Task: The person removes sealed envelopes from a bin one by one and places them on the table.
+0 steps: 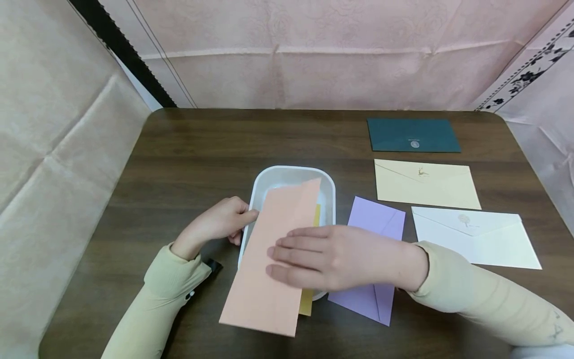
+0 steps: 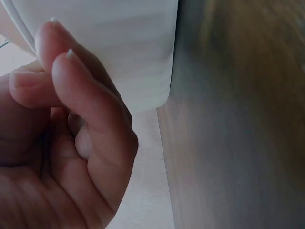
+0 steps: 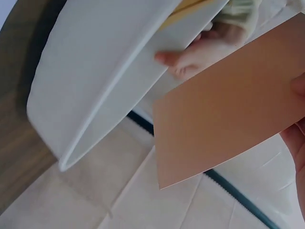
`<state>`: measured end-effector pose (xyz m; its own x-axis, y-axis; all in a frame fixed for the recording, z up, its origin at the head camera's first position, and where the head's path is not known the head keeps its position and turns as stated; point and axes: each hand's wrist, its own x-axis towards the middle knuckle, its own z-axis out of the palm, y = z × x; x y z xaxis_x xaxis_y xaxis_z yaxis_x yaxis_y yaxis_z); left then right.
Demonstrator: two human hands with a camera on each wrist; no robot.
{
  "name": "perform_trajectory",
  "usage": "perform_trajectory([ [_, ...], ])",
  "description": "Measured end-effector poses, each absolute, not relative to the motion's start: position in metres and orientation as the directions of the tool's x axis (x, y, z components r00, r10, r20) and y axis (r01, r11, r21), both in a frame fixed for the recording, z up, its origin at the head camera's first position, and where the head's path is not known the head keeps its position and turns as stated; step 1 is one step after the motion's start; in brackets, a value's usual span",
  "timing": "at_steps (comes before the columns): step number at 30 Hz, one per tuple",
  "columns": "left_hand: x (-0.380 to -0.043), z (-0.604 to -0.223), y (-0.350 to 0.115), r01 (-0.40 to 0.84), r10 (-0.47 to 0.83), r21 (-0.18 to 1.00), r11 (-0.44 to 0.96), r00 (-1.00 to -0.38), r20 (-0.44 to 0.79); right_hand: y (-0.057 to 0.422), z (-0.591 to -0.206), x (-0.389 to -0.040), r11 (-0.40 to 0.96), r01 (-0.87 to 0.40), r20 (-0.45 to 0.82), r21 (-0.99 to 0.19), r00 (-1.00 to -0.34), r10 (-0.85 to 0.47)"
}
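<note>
In the head view a white plastic bin (image 1: pixel 274 175) stands mid-table. My left hand (image 1: pixel 224 222) pinches its left rim, thumb over the edge and fingers curled outside; the left wrist view shows these curled fingers (image 2: pixel 95 95) beside the bin wall (image 2: pixel 138 52). Above the bin, my right hand (image 1: pixel 334 257) holds a peach envelope (image 1: pixel 264 299), fingers across its upper face. The right wrist view shows the envelope (image 3: pixel 224 114) gripped at its edge, over the bin's rim (image 3: pixel 114 81). Partly hidden under it, a yellow envelope (image 1: pixel 306 303) leans in the bin.
A purple envelope (image 1: pixel 376 219) lies right of the bin, partly under my right forearm. Farther right lie a white envelope (image 1: pixel 480 239), a cream envelope (image 1: pixel 421 184) and a dark teal envelope (image 1: pixel 412 134). Pale cloth (image 1: pixel 314 80) hangs behind the wooden table (image 1: pixel 215 149).
</note>
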<state>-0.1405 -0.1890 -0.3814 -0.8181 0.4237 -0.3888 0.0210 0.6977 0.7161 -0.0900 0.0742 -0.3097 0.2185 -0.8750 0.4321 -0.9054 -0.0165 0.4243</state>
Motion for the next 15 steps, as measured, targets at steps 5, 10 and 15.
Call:
perform_trajectory([
  [5, -0.141, -0.381, -0.191, 0.019, 0.429, 0.723, 0.690, -0.815, -0.389, 0.078, -0.307, -0.107, 0.033, -0.937, 0.430, 0.348, 0.129, -0.893],
  [10, -0.141, -0.380, -0.192, 0.025, 0.433, 0.716, 0.697, -0.811, -0.393, 0.080, -0.308, -0.122, 0.086, -0.949, 0.443, 0.303, 0.060, -0.895],
  [15, -0.142, -0.379, -0.192, 0.109, 0.469, 0.701, 0.705, -0.813, -0.345, 0.079, -0.308, -0.133, 0.115, -0.939, 0.457, 0.324, 0.049, -0.888],
])
